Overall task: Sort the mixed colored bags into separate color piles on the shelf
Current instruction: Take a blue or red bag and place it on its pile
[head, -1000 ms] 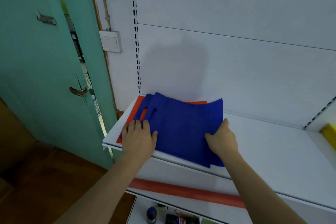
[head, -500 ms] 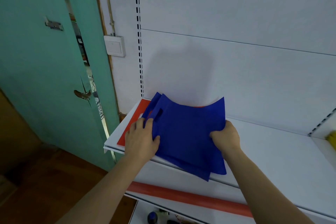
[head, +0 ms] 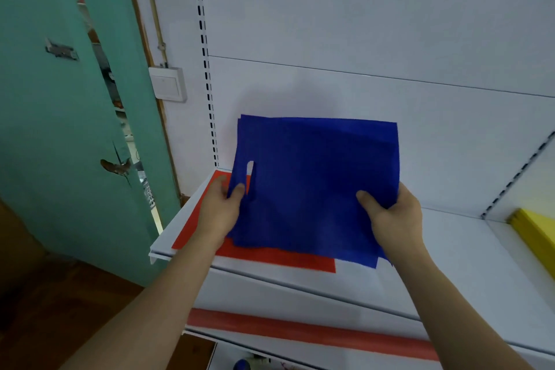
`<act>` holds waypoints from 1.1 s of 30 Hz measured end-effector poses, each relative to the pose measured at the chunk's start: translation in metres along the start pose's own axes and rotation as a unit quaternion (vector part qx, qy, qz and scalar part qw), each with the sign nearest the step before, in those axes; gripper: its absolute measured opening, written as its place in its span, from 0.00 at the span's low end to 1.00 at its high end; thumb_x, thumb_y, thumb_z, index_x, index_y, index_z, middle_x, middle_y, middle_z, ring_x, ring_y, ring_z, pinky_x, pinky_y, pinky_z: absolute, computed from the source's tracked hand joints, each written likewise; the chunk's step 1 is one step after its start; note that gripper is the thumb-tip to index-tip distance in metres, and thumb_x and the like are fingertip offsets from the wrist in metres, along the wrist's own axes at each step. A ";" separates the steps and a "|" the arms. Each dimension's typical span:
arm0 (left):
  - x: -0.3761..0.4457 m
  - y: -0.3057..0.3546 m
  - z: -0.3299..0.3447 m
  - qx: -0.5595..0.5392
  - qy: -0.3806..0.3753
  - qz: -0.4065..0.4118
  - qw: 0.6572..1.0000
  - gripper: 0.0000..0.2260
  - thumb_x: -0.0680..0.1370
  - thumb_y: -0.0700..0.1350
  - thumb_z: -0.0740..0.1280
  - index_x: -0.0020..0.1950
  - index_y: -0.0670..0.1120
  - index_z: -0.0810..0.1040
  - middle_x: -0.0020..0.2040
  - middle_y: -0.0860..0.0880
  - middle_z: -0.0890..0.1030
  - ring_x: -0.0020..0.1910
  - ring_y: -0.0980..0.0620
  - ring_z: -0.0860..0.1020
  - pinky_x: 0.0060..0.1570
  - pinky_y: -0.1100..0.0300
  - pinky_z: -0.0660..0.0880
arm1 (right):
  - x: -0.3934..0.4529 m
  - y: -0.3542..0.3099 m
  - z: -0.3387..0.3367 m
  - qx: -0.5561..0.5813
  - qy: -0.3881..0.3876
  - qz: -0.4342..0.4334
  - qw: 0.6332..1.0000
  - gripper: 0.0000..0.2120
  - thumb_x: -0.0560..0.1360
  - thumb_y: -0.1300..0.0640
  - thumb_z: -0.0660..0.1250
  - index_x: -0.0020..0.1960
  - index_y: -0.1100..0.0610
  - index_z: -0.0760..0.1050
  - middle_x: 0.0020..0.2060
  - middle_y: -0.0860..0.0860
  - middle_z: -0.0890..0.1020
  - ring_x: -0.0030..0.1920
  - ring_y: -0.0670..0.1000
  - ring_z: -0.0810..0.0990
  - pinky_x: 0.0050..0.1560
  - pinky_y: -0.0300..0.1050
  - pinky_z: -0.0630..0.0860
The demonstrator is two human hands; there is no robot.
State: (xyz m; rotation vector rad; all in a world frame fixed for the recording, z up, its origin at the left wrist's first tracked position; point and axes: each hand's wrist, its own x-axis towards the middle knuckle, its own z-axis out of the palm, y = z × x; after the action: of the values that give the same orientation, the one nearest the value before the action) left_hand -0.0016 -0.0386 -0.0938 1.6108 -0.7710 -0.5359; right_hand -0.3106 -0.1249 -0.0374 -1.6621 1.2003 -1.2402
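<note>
Both hands grasping the blue bags [head: 315,183]: my left hand [head: 220,207] pinches the handle edge, my right hand [head: 393,216] clenches the opposite side. Stack lifted and tilted, red bag [head: 276,258] flat below on the shelf [head: 468,264]. Step: pulling blues off red. Next: carry them rightward, short of the yellow pile [head: 534,231], set down square
</note>
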 end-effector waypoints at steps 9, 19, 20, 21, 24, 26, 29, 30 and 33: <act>-0.004 0.005 0.025 -0.071 -0.049 0.065 0.994 0.11 0.86 0.46 0.63 0.59 0.62 0.79 0.55 0.57 0.86 0.55 0.54 0.84 0.54 0.44 0.82 | -0.032 0.030 -0.017 0.012 0.024 0.048 0.999 0.05 0.82 0.49 0.69 0.56 0.40 0.78 0.51 0.41 0.86 0.48 0.43 0.85 0.47 0.48 0.83; -0.007 0.022 0.038 -0.012 -0.073 0.139 0.988 0.09 0.88 0.45 0.59 0.61 0.56 0.76 0.52 0.61 0.83 0.50 0.59 0.82 0.43 0.61 0.78 | -0.058 0.023 -0.016 -0.047 0.139 0.030 0.989 0.15 0.80 0.51 0.69 0.59 0.34 0.69 0.53 0.32 0.80 0.51 0.37 0.80 0.47 0.44 0.79; -0.010 0.018 0.040 -0.006 -0.079 0.134 0.988 0.09 0.88 0.45 0.59 0.63 0.55 0.77 0.52 0.59 0.84 0.51 0.56 0.83 0.46 0.55 0.81 | -0.064 0.027 -0.015 -0.055 0.133 0.042 0.989 0.15 0.81 0.52 0.67 0.60 0.34 0.69 0.52 0.32 0.80 0.51 0.37 0.80 0.47 0.44 0.78; -0.012 0.014 0.041 0.001 -0.080 0.131 0.988 0.10 0.88 0.44 0.59 0.64 0.54 0.77 0.53 0.58 0.84 0.52 0.55 0.83 0.49 0.49 0.82 | -0.069 0.031 -0.015 -0.065 0.132 0.050 0.988 0.15 0.81 0.54 0.65 0.62 0.36 0.69 0.52 0.33 0.80 0.52 0.39 0.80 0.47 0.44 0.78; -0.016 0.012 0.043 0.005 -0.074 0.143 0.987 0.11 0.87 0.43 0.59 0.65 0.55 0.77 0.53 0.57 0.84 0.50 0.57 0.83 0.50 0.46 0.82 | -0.081 0.031 -0.022 -0.098 0.167 0.049 0.980 0.19 0.82 0.56 0.65 0.66 0.36 0.68 0.53 0.34 0.81 0.54 0.38 0.80 0.48 0.39 0.77; -0.018 0.021 0.048 -0.011 -0.065 0.164 0.984 0.12 0.87 0.43 0.59 0.66 0.57 0.75 0.53 0.59 0.84 0.49 0.60 0.82 0.46 0.52 0.81 | -0.087 0.025 -0.034 -0.097 0.219 0.035 0.970 0.23 0.82 0.54 0.67 0.69 0.33 0.65 0.51 0.35 0.82 0.53 0.35 0.80 0.48 0.36 0.76; -0.026 0.037 0.062 -0.031 -0.054 0.185 0.981 0.19 0.86 0.41 0.61 0.72 0.60 0.70 0.52 0.59 0.84 0.47 0.60 0.83 0.40 0.66 0.75 | -0.098 0.021 -0.059 -0.113 0.278 -0.001 0.954 0.28 0.82 0.53 0.68 0.73 0.31 0.62 0.51 0.38 0.82 0.52 0.38 0.81 0.47 0.37 0.76; -0.032 0.042 0.068 -0.031 -0.054 0.193 0.979 0.21 0.85 0.41 0.61 0.74 0.62 0.68 0.51 0.59 0.84 0.46 0.60 0.82 0.37 0.69 0.73 | -0.103 0.021 -0.068 -0.117 0.289 -0.014 0.950 0.26 0.82 0.54 0.68 0.71 0.30 0.63 0.51 0.37 0.82 0.52 0.39 0.81 0.46 0.40 0.77; -0.054 0.055 0.094 -0.017 -0.080 0.224 0.971 0.23 0.84 0.39 0.62 0.74 0.62 0.68 0.50 0.57 0.83 0.43 0.56 0.82 0.40 0.59 0.77 | -0.120 0.028 -0.100 -0.156 0.311 -0.035 0.937 0.18 0.81 0.57 0.67 0.62 0.35 0.70 0.54 0.35 0.79 0.53 0.41 0.80 0.50 0.51 0.81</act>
State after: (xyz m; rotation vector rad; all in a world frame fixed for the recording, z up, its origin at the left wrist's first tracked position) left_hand -0.1154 -0.0658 -0.0613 1.3139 -1.2016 -0.3509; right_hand -0.4263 -0.0209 -0.0696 -1.5817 1.8051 -1.7750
